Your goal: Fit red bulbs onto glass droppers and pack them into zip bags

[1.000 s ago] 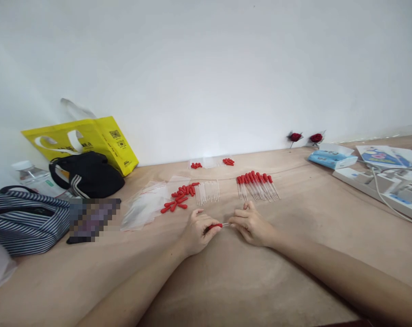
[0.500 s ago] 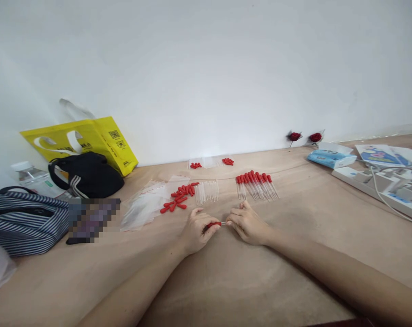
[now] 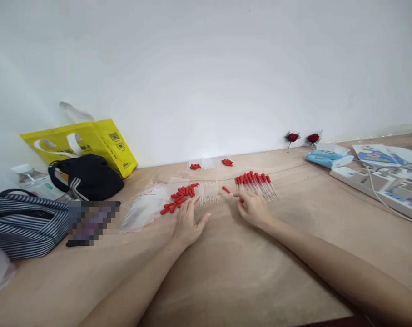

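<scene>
My right hand [image 3: 254, 209] pinches the thin end of a dropper whose red bulb [image 3: 225, 189] points up and left, between the glass tubes and the finished row. My left hand [image 3: 189, 225] is spread with nothing in it, its fingertips near the pile of red bulbs [image 3: 181, 194]. Beside that pile lie bare clear tubes [image 3: 207, 192] side by side. Behind my right hand, a row of red-capped droppers [image 3: 253, 180] lies on the table, its lower part partly hidden by the hand.
Clear zip bags [image 3: 144, 206] lie left of the bulbs. Two small groups of red bulbs [image 3: 195, 166] sit near the wall. A yellow bag [image 3: 103, 145], black pouch [image 3: 96, 177] and striped bag [image 3: 32, 222] stand left; tissues [image 3: 328, 159] and a power strip [image 3: 372, 186] are right.
My left hand has let go of the red bulb, opened and moved left toward the bulb pile. My right hand has moved slightly up and right with the dropper, now turned bulb up.
</scene>
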`<state>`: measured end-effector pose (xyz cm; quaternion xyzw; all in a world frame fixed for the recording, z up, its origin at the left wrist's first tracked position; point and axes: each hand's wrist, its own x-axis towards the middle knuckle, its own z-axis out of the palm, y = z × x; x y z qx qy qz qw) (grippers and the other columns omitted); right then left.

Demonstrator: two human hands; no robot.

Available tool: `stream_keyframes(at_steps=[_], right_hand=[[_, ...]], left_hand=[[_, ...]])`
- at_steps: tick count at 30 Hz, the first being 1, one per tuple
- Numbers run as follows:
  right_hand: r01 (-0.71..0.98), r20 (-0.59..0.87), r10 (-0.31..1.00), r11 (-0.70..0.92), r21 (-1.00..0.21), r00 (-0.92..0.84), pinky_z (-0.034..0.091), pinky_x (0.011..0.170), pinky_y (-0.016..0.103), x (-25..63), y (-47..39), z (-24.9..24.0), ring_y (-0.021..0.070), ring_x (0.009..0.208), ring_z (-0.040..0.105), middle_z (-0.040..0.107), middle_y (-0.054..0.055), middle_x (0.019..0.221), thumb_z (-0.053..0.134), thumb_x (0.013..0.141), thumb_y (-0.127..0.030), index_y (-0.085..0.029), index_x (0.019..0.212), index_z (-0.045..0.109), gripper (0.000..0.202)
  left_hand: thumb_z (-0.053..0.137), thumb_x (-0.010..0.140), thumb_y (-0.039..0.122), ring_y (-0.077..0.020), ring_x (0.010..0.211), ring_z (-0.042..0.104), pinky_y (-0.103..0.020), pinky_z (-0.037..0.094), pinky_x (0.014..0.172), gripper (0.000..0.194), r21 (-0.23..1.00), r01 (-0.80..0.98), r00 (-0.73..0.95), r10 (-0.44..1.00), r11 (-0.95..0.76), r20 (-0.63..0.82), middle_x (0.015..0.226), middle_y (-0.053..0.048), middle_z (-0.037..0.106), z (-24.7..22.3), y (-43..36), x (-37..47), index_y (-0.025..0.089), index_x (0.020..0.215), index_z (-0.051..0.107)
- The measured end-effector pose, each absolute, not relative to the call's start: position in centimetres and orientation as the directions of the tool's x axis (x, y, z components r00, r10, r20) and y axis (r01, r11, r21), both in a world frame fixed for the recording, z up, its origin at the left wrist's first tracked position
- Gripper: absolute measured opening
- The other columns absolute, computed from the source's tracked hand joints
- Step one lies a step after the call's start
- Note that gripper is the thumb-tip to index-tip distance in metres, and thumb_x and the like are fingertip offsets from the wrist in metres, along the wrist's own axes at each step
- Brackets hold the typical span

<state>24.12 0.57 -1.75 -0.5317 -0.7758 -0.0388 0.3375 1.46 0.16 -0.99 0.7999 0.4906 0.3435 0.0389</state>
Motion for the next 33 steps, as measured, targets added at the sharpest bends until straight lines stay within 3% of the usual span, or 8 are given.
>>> stream_keyframes(at_steps=[4,9,24,33], right_hand=[[0.933,0.522,0.853,0.187,-0.307,0.001,0.023,0.068,0.031,23.4,3.2,-1.2,0.0183,0.076,0.055,0.065,0.004,0.075,0.043,0.075,-0.017,-0.018,0.081,0.059,0.017],[0.973,0.454,0.888,0.037,-0.227,0.072,0.022,0.072,0.037,21.7,5.0,-1.0,0.0212,0.076,0.055,0.065,0.008,0.081,0.042,0.075,-0.019,-0.017,0.081,0.06,0.019],[0.996,0.356,0.934,0.05,-0.074,-0.02,0.02,0.075,0.038,22.7,4.3,-1.8,0.0217,0.084,0.05,0.062,0.011,0.088,0.038,0.08,-0.019,-0.016,0.084,0.065,0.027],[0.991,0.329,0.944,0.065,-0.12,-0.022,0.022,0.078,0.039,22.0,3.9,-0.7,0.0237,0.092,0.049,0.061,0.012,0.095,0.039,0.079,-0.022,-0.018,0.087,0.065,0.027]], left_hand=[[0.056,0.074,0.026,-0.0252,0.109,0.042,-0.041,0.034,0.091,0.046,0.393,0.757,0.324,0.823,-0.521,0.468,0.111,-0.009,0.049,-1.3,0.6,1.3,0.02,0.117,0.04],[0.057,0.072,0.023,-0.0247,0.104,0.045,-0.041,0.036,0.088,0.031,0.368,0.755,0.377,0.818,-0.543,0.435,0.105,-0.008,0.049,-1.2,0.5,1.3,0.018,0.102,0.05],[0.058,0.073,0.024,-0.0249,0.103,0.046,-0.042,0.037,0.086,0.02,0.349,0.773,0.385,0.828,-0.53,0.407,0.104,-0.008,0.05,-1.7,0.5,1.2,0.019,0.092,0.057],[0.061,0.072,0.024,-0.0253,0.091,0.05,-0.039,0.037,0.076,0.017,0.106,0.943,0.228,0.844,-0.315,0.486,0.094,-0.006,0.058,0.4,1.8,-1.4,0.019,0.089,0.062]])
